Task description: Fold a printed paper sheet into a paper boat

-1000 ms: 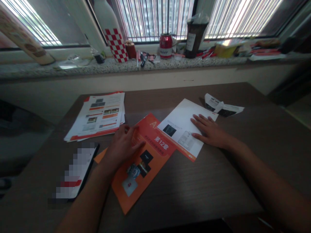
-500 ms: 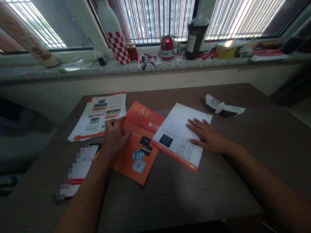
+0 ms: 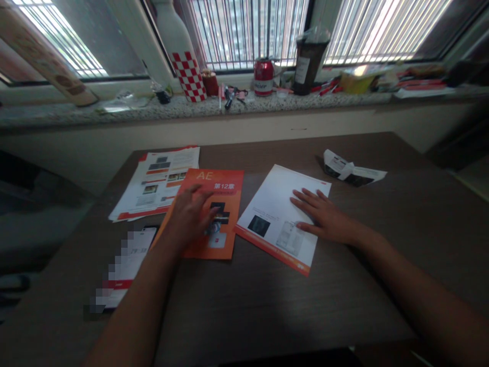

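Observation:
My left hand rests over the orange printed sheet, its fingers spread apart and covering part of the pictures. "AE" is printed at the top of that sheet. Flat on a white printed sheet with an orange bottom band lies my right hand, fingers stretched out. A narrow gap separates the two sheets. A stack of printed sheets sits at the back left, partly under the orange sheet's left side. Beside my left forearm is a phone, its screen partly pixelated.
A folded paper piece stands at the back right of the dark table. Along the window sill are a checkered bottle, a red can, a dark drink cup and a yellow container.
The orange sheet has turned straighter and slid left, out from under the white sheet's edge. My left hand has moved right over it, fingers opening. My right hand stays nearly still.

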A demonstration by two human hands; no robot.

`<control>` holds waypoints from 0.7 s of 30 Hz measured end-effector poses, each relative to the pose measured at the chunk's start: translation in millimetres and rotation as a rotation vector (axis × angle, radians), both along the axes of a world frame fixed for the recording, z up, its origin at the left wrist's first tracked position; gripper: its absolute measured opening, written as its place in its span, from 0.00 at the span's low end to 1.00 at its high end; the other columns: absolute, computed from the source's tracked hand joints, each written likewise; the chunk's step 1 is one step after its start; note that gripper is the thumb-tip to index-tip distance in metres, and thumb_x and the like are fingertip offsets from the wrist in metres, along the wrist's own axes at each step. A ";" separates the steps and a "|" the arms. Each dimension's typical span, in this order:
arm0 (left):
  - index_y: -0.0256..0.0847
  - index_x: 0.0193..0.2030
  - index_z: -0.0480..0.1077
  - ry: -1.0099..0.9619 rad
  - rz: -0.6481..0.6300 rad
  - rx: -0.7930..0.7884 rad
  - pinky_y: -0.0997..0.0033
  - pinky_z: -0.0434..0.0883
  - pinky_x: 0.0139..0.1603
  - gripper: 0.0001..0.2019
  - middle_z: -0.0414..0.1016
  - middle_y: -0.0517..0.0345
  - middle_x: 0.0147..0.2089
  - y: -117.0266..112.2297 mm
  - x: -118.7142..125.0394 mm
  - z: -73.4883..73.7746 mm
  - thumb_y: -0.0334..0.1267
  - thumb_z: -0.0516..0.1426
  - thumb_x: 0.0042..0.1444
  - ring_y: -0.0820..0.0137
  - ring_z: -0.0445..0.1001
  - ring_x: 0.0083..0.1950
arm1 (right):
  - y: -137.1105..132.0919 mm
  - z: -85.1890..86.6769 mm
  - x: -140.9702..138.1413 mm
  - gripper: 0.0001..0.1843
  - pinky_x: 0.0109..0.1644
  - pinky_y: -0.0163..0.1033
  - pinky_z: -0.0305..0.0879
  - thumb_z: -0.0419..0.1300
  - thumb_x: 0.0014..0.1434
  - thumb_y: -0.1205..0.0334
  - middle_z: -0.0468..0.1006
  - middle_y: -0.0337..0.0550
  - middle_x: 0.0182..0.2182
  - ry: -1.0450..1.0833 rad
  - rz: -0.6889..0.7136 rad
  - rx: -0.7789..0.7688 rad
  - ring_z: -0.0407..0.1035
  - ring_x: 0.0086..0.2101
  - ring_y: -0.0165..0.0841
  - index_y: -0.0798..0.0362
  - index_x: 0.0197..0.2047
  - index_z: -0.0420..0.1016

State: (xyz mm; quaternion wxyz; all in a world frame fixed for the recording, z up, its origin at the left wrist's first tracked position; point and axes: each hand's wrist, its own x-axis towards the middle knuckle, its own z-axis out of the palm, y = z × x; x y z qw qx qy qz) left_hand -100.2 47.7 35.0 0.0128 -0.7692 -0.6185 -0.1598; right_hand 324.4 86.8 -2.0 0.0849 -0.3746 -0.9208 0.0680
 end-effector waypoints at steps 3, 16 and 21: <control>0.47 0.71 0.65 -0.018 -0.178 -0.141 0.44 0.65 0.70 0.25 0.58 0.43 0.74 -5.3 14.3 -1.9 0.46 0.56 0.69 0.49 0.63 0.72 | -0.4 1.8 -0.5 0.43 0.74 0.71 0.48 0.52 0.71 0.35 0.50 0.53 0.77 -0.010 0.002 -0.007 0.45 0.74 0.55 0.42 0.80 0.43; 0.40 0.80 0.52 0.193 0.014 -0.217 0.35 0.48 0.75 0.39 0.52 0.32 0.78 5.3 1.8 -28.1 0.61 0.50 0.70 0.39 0.49 0.79 | -0.6 0.9 0.2 0.43 0.73 0.73 0.48 0.52 0.71 0.36 0.50 0.51 0.77 0.014 0.008 0.001 0.46 0.74 0.56 0.40 0.81 0.42; 0.39 0.77 0.59 0.270 0.064 -0.142 0.38 0.56 0.72 0.35 0.55 0.32 0.76 1.5 6.7 -15.7 0.56 0.53 0.70 0.39 0.56 0.76 | -0.4 1.3 0.1 0.43 0.73 0.72 0.48 0.52 0.71 0.36 0.49 0.53 0.77 0.004 0.006 -0.001 0.45 0.74 0.56 0.42 0.80 0.43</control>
